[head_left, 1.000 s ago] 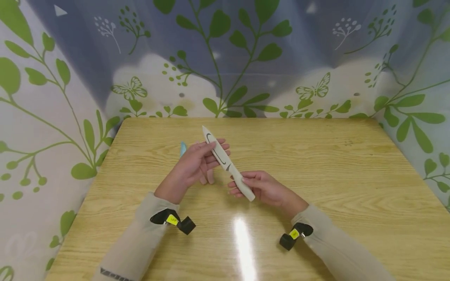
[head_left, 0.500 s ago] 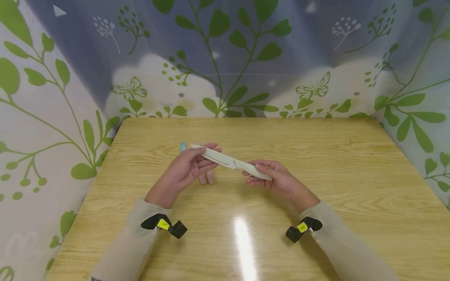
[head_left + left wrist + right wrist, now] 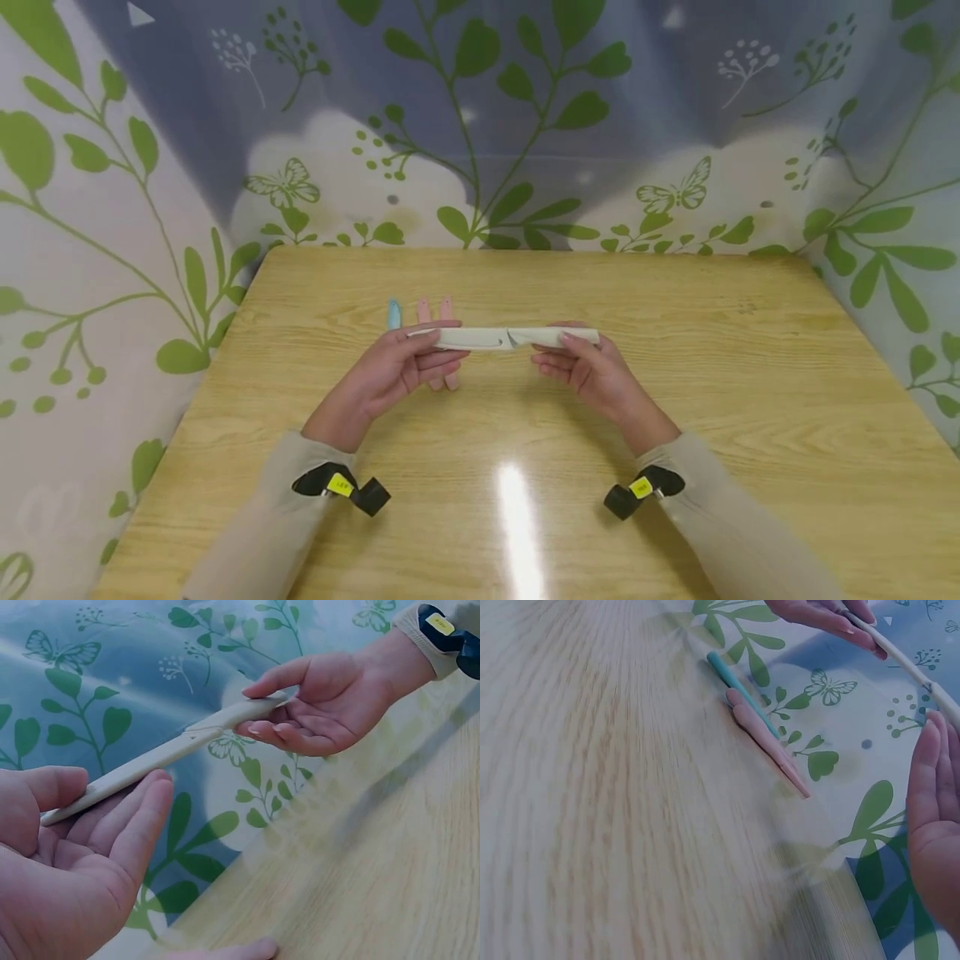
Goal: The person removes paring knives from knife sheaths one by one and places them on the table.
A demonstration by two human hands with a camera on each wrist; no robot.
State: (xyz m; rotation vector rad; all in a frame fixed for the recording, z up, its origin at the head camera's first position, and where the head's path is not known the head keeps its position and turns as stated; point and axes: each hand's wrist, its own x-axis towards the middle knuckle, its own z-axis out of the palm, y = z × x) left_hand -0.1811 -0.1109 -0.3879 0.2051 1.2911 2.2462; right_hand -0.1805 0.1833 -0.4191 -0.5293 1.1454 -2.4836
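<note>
Held level above the table is a cream-white knife (image 3: 480, 338), its blade part the same pale colour with a thin dark line along it. My left hand (image 3: 378, 375) pinches the blade end between thumb and fingers, the tip lying over the fingers. At the other end my right hand (image 3: 611, 383) grips the handle, thumb on the near side and fingers behind. In the left wrist view the knife (image 3: 161, 754) spans the gap between both hands. The right wrist view catches only part of the knife (image 3: 900, 656).
Beyond and below my left hand, two slim pink items (image 3: 446, 308) and a blue one (image 3: 394, 313) lie on the wooden table (image 3: 712, 433), partly hidden by that hand. A leaf-patterned curtain (image 3: 525, 150) hangs along the table's far edge and sides.
The knife has turned from a steep slant to nearly level across the view. My right hand has moved right and up; my left has shifted slightly left and down, both still holding it.
</note>
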